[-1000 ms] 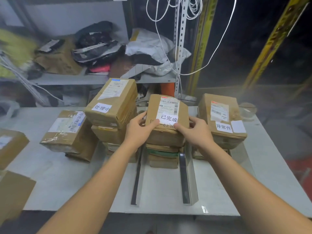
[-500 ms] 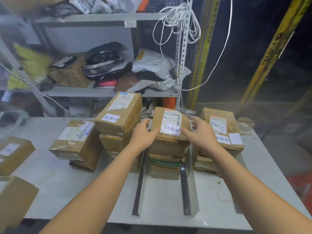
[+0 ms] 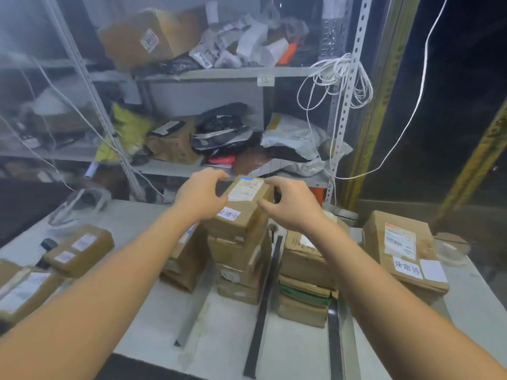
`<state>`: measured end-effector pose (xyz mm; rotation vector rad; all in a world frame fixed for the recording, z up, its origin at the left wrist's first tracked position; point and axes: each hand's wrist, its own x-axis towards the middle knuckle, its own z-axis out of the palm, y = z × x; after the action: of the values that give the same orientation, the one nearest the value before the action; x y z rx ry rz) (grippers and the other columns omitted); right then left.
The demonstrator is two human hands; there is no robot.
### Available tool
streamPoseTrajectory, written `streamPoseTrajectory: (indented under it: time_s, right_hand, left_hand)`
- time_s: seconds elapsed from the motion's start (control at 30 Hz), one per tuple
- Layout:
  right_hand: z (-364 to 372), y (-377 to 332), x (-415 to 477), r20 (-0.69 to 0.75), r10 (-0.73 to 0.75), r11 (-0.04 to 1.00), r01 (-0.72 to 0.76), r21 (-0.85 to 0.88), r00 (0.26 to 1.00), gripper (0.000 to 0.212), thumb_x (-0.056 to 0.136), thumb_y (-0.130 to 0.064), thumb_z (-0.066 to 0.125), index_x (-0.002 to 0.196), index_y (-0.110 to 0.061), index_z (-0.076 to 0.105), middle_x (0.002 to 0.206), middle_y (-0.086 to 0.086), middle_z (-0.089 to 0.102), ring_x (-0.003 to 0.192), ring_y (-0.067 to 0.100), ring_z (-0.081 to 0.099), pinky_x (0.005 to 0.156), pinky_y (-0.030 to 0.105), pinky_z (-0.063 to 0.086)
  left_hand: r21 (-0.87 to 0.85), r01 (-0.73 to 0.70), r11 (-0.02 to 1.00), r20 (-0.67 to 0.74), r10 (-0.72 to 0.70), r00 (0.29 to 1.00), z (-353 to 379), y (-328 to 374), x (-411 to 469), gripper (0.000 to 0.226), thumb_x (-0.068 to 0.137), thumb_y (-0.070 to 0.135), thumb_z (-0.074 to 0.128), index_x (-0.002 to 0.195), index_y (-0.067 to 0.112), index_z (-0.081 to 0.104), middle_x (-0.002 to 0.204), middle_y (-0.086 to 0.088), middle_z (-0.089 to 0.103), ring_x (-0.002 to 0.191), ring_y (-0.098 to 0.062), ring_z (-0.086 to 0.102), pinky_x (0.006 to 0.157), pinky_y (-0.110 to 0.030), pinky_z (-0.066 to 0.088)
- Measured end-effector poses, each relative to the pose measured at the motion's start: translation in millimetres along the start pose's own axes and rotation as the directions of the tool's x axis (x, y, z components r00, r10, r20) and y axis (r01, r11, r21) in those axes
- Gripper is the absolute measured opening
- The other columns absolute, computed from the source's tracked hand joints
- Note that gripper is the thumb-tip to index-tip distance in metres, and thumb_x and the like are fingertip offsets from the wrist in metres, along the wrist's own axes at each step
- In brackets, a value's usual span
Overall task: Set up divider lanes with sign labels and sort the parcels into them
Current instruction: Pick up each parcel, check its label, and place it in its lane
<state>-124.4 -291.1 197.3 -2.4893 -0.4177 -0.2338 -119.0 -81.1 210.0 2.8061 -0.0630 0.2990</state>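
Observation:
A stack of brown parcels (image 3: 241, 259) stands in the left lane; its top parcel (image 3: 247, 212) carries a white handwritten sign label. My left hand (image 3: 201, 194) grips that parcel's far left corner, while my right hand (image 3: 292, 208) holds its right edge. Dark metal divider strips (image 3: 263, 305) (image 3: 333, 338) lie on the white table (image 3: 219, 338). Between them sits a second stack (image 3: 304, 272), its top partly hidden by my right arm. A third stack (image 3: 406, 250) with a sign label stands at the right.
Loose parcels lie at the table's left (image 3: 79, 248) (image 3: 24, 292), and one leans beside the left stack (image 3: 186, 259). A cluttered metal shelf (image 3: 225, 74) with hanging white cable (image 3: 340, 83) stands behind. A clear round container (image 3: 450, 246) sits at the far right.
Both hands left the middle stack's top parcel and moved left onto the top parcel of the left stack. The camera tilted up and left.

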Motion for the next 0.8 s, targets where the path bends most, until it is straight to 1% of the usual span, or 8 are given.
streamPoseTrajectory:
  time_s: [0.07,0.13,0.2,0.33,0.43,0.53,0.63,0.8]
  right_hand:
    - [14.2,-24.6,11.2,0.019,-0.024,0.998,0.025,-0.049,1.000,0.056,0.087,-0.039,0.065,0.140,-0.025,0.054,0.139,-0.003,0.058,0.132,0.020,0.049,0.101,0.039,0.048]
    - [35.1,-50.7,19.8,0.050,-0.046,0.996,0.050,-0.080,0.998,0.055,0.086,-0.034,0.066,0.139,-0.025,0.054,0.141,-0.002,0.057,0.133,0.021,0.047,0.103,0.039,0.046]
    - [60.5,-80.6,28.1,0.083,-0.080,0.989,0.089,-0.119,0.993,0.054,0.086,-0.029,0.065,0.139,-0.023,0.054,0.140,0.000,0.058,0.132,0.022,0.048,0.102,0.037,0.046]
    - [123.4,-145.7,45.2,0.130,-0.127,0.971,0.150,-0.186,0.983,0.055,0.088,-0.030,0.064,0.141,-0.023,0.052,0.134,0.001,0.062,0.128,0.024,0.051,0.096,0.040,0.050]
    - [180.8,-195.1,51.3,0.151,-0.098,0.968,0.130,-0.215,0.984,0.054,0.087,-0.035,0.063,0.139,-0.024,0.053,0.133,0.001,0.062,0.126,0.025,0.052,0.096,0.042,0.051]
    - [236.5,-242.7,55.6,0.225,-0.054,0.958,0.114,-0.264,0.973,0.056,0.089,-0.037,0.061,0.142,-0.026,0.050,0.139,-0.001,0.058,0.132,0.025,0.047,0.097,0.040,0.048]
    - [278.9,-279.7,67.2,0.247,-0.036,0.951,0.110,-0.290,0.968,0.056,0.091,-0.035,0.059,0.145,-0.025,0.045,0.144,-0.001,0.053,0.135,0.024,0.043,0.099,0.039,0.045]
    - [332.7,-317.1,91.5,0.297,-0.011,0.938,0.112,-0.327,0.955,0.055,0.094,-0.035,0.055,0.146,-0.024,0.043,0.145,0.002,0.053,0.131,0.025,0.048,0.098,0.042,0.049]
  left_hand:
    - [0.145,0.037,0.989,0.013,-0.039,0.999,-6.4,-32.3,-4.9,0.052,0.089,0.036,0.064,0.138,0.025,0.051,0.132,0.000,0.056,0.121,-0.025,0.054,0.099,-0.042,0.046]
    - [0.248,0.056,0.967,0.036,-0.067,0.997,-8.6,-68.8,-14.6,0.057,0.091,0.041,0.061,0.143,0.025,0.046,0.136,-0.001,0.054,0.124,-0.026,0.052,0.100,-0.042,0.042]
    - [0.309,0.054,0.950,0.051,-0.073,0.996,-14.9,-109.6,-25.5,0.061,0.091,0.043,0.060,0.146,0.026,0.041,0.141,-0.001,0.051,0.127,-0.025,0.051,0.102,-0.042,0.042]
    - [0.390,0.036,0.920,0.078,-0.072,0.994,-43.0,-204.7,-44.6,0.070,0.087,0.049,0.064,0.147,0.026,0.037,0.144,-0.002,0.047,0.131,-0.025,0.046,0.103,-0.041,0.041]
    - [0.394,0.057,0.918,0.099,-0.104,0.990,-66.1,-282.7,-56.9,0.077,0.083,0.051,0.069,0.148,0.026,0.037,0.144,-0.002,0.046,0.131,-0.025,0.045,0.102,-0.041,0.043]
    - [0.353,0.091,0.931,0.102,-0.135,0.986,-86.8,-358.3,-66.2,0.078,0.082,0.052,0.069,0.148,0.027,0.036,0.145,-0.002,0.046,0.132,-0.025,0.044,0.101,-0.041,0.044]
    - [0.283,0.105,0.953,0.107,-0.141,0.984,-100.5,-427.9,-69.8,0.072,0.084,0.048,0.066,0.147,0.028,0.038,0.148,-0.001,0.045,0.133,-0.025,0.044,0.104,-0.043,0.044]
    - [0.142,0.166,0.976,0.132,-0.184,0.974,-103.0,-517.4,-69.2,0.063,0.089,0.037,0.064,0.147,0.025,0.041,0.145,-0.003,0.048,0.129,-0.027,0.048,0.100,-0.047,0.047]
